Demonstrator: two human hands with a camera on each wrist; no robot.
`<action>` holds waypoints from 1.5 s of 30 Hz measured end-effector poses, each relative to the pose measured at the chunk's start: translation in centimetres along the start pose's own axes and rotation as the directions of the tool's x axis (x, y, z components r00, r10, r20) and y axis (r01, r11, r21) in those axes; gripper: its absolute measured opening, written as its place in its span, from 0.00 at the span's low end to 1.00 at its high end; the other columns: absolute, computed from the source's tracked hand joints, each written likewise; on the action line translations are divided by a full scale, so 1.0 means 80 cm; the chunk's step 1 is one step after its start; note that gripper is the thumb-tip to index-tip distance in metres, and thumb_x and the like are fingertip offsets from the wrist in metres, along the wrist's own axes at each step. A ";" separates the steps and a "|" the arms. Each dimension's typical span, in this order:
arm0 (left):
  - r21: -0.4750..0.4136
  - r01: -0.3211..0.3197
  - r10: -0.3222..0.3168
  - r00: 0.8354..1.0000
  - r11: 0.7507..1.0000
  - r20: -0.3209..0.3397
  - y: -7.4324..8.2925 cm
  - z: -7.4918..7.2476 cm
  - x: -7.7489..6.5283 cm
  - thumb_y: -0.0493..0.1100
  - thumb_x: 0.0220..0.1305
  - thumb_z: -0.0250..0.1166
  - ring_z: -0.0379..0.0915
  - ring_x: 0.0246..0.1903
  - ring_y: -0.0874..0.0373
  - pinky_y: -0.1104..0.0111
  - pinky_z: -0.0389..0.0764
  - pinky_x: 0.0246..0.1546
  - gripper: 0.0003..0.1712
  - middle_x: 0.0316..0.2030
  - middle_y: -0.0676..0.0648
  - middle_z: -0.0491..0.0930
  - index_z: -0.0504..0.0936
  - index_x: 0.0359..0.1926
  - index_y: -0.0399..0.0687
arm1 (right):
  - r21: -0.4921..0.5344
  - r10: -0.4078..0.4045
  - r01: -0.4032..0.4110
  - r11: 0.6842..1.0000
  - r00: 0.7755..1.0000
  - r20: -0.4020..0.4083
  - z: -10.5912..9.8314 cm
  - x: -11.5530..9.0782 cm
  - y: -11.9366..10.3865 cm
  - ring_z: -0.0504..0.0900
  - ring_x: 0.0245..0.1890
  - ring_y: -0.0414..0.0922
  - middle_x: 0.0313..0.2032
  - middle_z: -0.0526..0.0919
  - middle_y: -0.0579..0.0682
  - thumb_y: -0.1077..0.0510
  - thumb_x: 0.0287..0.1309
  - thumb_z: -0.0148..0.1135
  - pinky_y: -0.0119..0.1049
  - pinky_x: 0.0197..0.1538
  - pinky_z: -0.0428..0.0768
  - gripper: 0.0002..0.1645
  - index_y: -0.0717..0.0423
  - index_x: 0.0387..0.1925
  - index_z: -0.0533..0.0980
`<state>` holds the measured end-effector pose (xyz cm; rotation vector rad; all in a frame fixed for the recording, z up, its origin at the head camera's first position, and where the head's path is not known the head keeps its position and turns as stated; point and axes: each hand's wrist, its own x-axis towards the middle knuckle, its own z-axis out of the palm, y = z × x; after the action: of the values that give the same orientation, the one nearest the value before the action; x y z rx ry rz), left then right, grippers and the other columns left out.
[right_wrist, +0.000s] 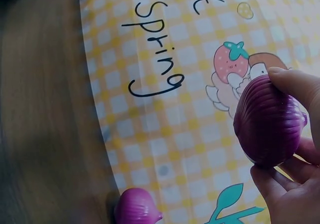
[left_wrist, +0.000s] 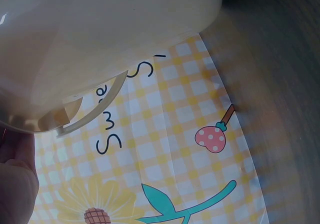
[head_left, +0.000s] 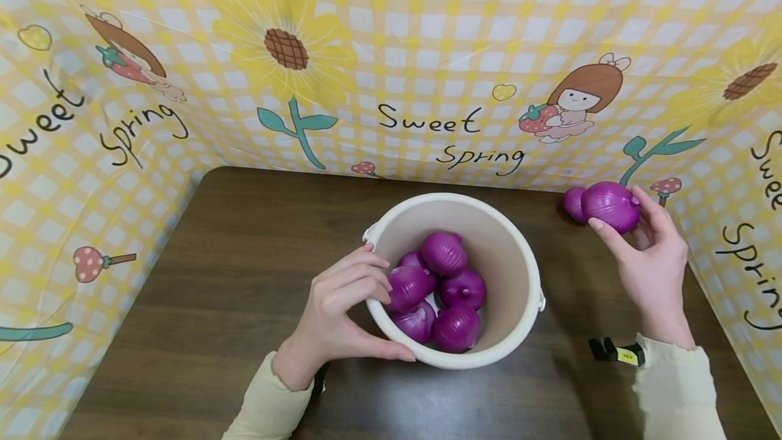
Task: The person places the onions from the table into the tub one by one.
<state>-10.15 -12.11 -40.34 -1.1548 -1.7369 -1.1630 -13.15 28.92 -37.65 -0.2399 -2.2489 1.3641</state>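
Observation:
My right hand [head_left: 656, 260] holds a purple onion [head_left: 611, 206] between thumb and fingers, raised above the table's far right. In the right wrist view the same onion [right_wrist: 270, 121] shows its ribbed skin, with the thumb on top and fingertips beneath. Behind it another onion [head_left: 573, 204] lies on the table by the back cloth. My left hand [head_left: 342, 304] grips the left rim of a cream bucket [head_left: 519, 250], thumb along the near edge and fingers over the rim. Several purple onions [head_left: 442, 253] lie inside the bucket.
The dark wooden table [head_left: 244, 257] is walled at the back and sides by yellow checked cloth [head_left: 415, 32] with printed flowers and words. The bucket's handle [left_wrist: 100, 106] hangs at its side in the left wrist view. A black strap [head_left: 613, 353] sits at the right wrist.

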 end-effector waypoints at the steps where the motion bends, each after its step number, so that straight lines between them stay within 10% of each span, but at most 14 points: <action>1: -0.001 0.001 -0.001 1.000 1.000 0.000 0.000 0.000 0.000 0.69 0.38 0.82 0.81 0.39 0.48 0.46 0.77 0.60 0.35 0.29 0.50 0.80 0.78 0.26 0.47 | 0.000 -0.002 0.002 1.000 1.000 0.002 0.000 -0.001 -0.002 0.76 0.61 0.41 0.66 0.71 0.51 0.67 0.56 0.75 0.25 0.62 0.73 0.42 0.48 0.71 0.71; 45: -0.007 0.007 -0.007 1.000 1.000 0.014 0.002 -0.001 0.002 0.68 0.37 0.84 0.81 0.39 0.47 0.46 0.76 0.60 0.35 0.30 0.50 0.80 0.78 0.26 0.46 | 0.297 -0.180 0.169 0.940 0.984 0.011 0.004 -0.024 -0.057 0.72 0.64 0.52 0.65 0.71 0.59 0.81 0.47 0.72 0.31 0.66 0.72 0.44 0.59 0.67 0.74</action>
<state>-10.05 -12.14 -40.14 -1.1642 -1.7499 -1.1684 -11.16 25.71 -34.45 0.0878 -2.0056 1.5920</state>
